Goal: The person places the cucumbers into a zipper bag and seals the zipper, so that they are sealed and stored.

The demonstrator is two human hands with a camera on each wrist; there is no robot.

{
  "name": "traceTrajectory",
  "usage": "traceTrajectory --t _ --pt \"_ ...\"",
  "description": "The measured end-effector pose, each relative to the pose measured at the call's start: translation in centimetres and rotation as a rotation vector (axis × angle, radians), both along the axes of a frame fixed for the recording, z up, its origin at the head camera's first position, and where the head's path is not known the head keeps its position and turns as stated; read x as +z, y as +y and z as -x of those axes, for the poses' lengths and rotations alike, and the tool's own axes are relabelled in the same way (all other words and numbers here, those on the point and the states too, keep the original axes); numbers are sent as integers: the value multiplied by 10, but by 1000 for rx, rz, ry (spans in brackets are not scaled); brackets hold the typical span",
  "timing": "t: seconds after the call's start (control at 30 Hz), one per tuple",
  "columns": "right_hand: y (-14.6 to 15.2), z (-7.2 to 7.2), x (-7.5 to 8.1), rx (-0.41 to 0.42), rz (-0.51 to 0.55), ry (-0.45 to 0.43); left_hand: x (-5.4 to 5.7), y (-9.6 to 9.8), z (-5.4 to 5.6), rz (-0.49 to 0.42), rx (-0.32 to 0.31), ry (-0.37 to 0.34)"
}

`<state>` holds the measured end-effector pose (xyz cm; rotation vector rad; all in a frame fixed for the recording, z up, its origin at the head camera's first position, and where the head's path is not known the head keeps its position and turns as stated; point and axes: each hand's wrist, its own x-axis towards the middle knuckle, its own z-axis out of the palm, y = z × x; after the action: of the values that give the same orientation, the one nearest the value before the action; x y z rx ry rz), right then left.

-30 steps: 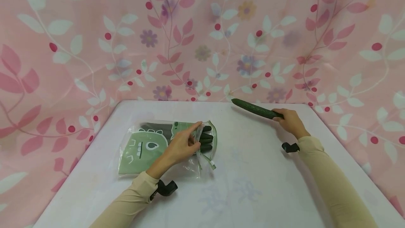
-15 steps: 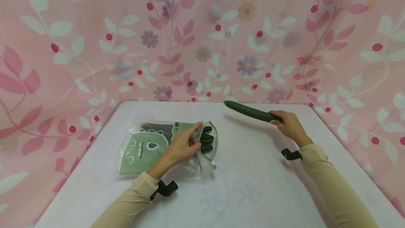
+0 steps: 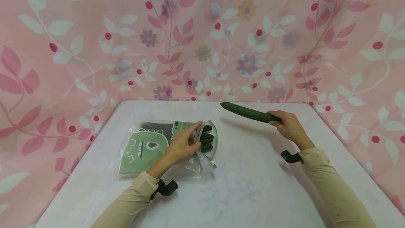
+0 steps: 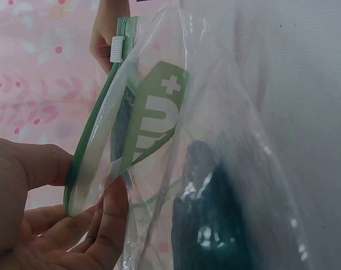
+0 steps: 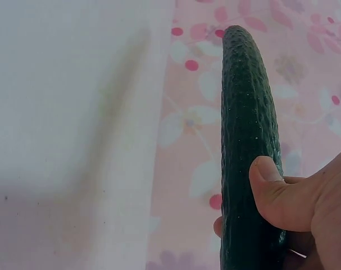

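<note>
A clear zip bag (image 3: 142, 157) with a green cartoon print lies on the left of the table, its mouth towards the right. Several cucumbers (image 3: 207, 138) are inside, their ends showing near the mouth. My left hand (image 3: 178, 147) pinches the upper edge of the bag's mouth, thumb and fingers on the green zip strip (image 4: 94, 129). A white slider (image 4: 117, 49) sits at one end of that strip. My right hand (image 3: 288, 126) grips a long dark green cucumber (image 3: 248, 112) by one end, thumb along its side. The cucumber is raised, its free tip pointing left.
A white-covered table (image 3: 246, 171) bears the bag. Behind it hangs a pink floral curtain (image 3: 202, 45) along the far edge. Black wrist cameras (image 3: 166, 188) are strapped at both cuffs. The held cucumber casts a shadow (image 5: 114, 107) on the tabletop.
My right hand has brought the cucumber to the left and slightly nearer to me, its tip now closer to the bag. The left hand and bag have stayed in place.
</note>
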<state>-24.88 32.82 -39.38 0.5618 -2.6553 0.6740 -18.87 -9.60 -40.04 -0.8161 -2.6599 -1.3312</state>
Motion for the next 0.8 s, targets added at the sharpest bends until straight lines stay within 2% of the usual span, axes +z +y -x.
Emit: traceTrajectory --t 0.27,0.57,0.8 --pt "-8 -8 3 19 29 21 1 0 1 1 -1 -14" --pt "-16 -18 3 30 17 22 0 0 0 3 6 -9" --pt "-20 -30 2 72 -2 28 0 0 -1 12 16 6"
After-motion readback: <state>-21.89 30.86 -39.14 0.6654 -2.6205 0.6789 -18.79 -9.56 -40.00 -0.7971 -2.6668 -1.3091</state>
